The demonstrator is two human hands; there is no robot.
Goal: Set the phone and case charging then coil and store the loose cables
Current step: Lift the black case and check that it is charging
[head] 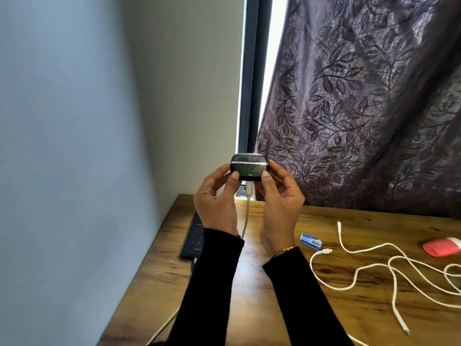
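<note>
- I hold the small dark grey earbud case [249, 168], rounded and glossy, up in the air above the far edge of the wooden table [274, 283], in front of the window gap.
- My left hand [216, 203] has its grip closed on the case's left side: the thumb lies on the front face and the fingers curl behind.
- My right hand [280, 203] grips the right side the same way, thumb on the front and fingers wrapped round the back.
- A small green light shows on the lower front of the case, between my two thumbs.
- A pale grey charging cable [246, 216] is plugged into the underside of the case and hangs straight down between my wrists toward the table.
- The black flat phone [193, 237] lies face up near the table's left edge, partly hidden by my left sleeve; a cable plug sits at its near end.
- Loose white cables [389, 268] sprawl in open loops over the right part of the table, with one plug end pointing to the far edge and another toward the near edge.
- A small blue and white box [311, 241] lies just right of my right wrist, near one cable plug.
- A red ribbed object [440, 247] rests at the right edge.
- A dark leaf-patterned curtain [361, 96] hangs behind the table.
</note>
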